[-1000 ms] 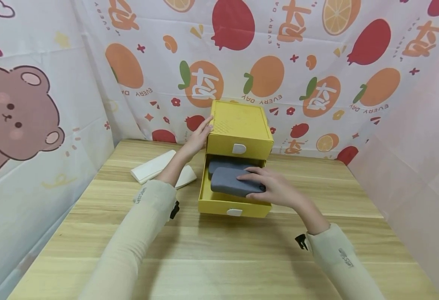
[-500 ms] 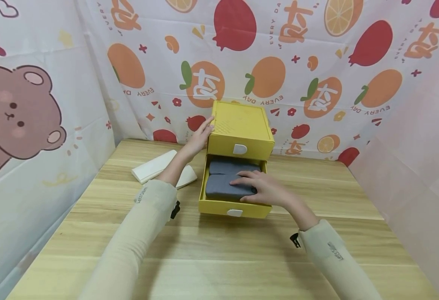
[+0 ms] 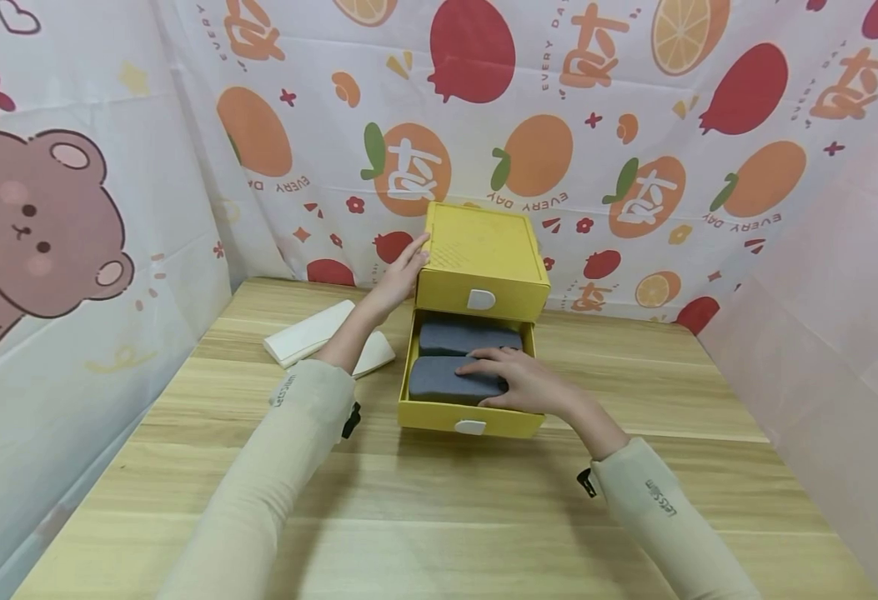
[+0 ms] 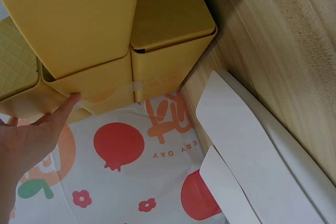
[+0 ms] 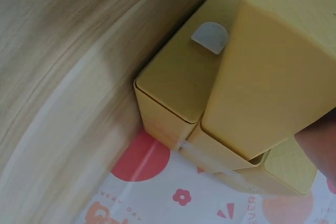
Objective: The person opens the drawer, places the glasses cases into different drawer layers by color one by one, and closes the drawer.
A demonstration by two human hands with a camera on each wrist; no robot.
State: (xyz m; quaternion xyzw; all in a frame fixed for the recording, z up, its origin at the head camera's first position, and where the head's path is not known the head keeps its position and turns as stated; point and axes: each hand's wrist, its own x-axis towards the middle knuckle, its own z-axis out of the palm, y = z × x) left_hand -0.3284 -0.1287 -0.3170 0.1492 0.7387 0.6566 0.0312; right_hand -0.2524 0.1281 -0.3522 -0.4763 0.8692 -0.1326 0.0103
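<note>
A yellow cabinet of stacked drawers (image 3: 484, 242) stands by the back cloth. One drawer (image 3: 431, 415) below its top drawer is pulled out and holds two blue-grey glasses cases, one behind the other. My right hand (image 3: 524, 383) grips the right end of the front glasses case (image 3: 439, 379), thumb at its front and fingers over its top. The rear glasses case (image 3: 454, 337) lies flat behind it. My left hand (image 3: 401, 275) rests with extended fingers on the cabinet's upper left side. In the right wrist view, the pulled-out drawer hides most of my right hand.
Two white cases (image 3: 303, 333) lie on the wooden table (image 3: 439, 517), left of the cabinet and partly behind my left forearm. Beneath the pulled-out drawer, a lower drawer (image 5: 178, 72) with a white tab sits pushed in. Printed cloth hangs behind and at both sides.
My right hand has lowered the front glasses case into the drawer, moving slightly left and down. The case now lies level before the rear one. My left hand stays at the cabinet.
</note>
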